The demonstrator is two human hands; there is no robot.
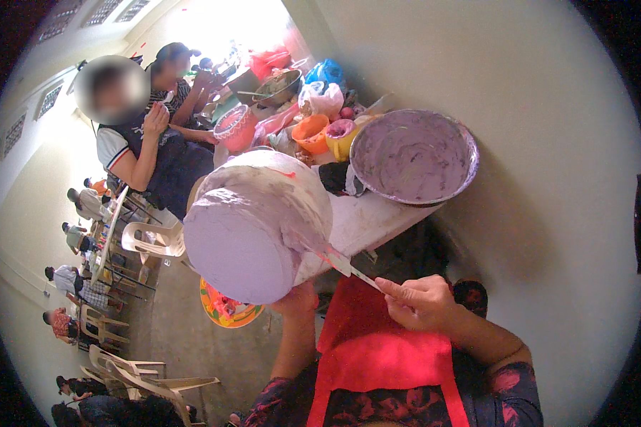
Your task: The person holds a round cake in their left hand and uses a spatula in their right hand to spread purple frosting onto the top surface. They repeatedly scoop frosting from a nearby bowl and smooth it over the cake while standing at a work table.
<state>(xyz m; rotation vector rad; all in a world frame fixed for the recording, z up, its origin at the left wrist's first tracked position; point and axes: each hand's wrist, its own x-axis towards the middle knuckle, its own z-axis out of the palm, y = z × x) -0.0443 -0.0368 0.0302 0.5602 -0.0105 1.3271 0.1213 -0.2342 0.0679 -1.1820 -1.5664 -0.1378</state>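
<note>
A large round cake (242, 249), coated in lilac icing, is tilted at the near end of the table, its smooth flat face turned toward me. My left hand (294, 299) supports it at its lower right edge; the cake hides most of the fingers. My right hand (424, 302) is closed around the thin handle of an icing spatula (342, 262). The spatula's blade lies against the right side of the cake, where the icing is rough and streaked. To the right stands a wide bowl (470, 153) smeared inside with lilac icing.
The white table (363, 228) runs away from me beside the wall. Farther along it are an orange bowl (310, 134), a yellow cup (340, 148), plastic bags and a mixing bowl (278, 88). Two people sit at its left side. Below the cake is a colourful basin (246, 317).
</note>
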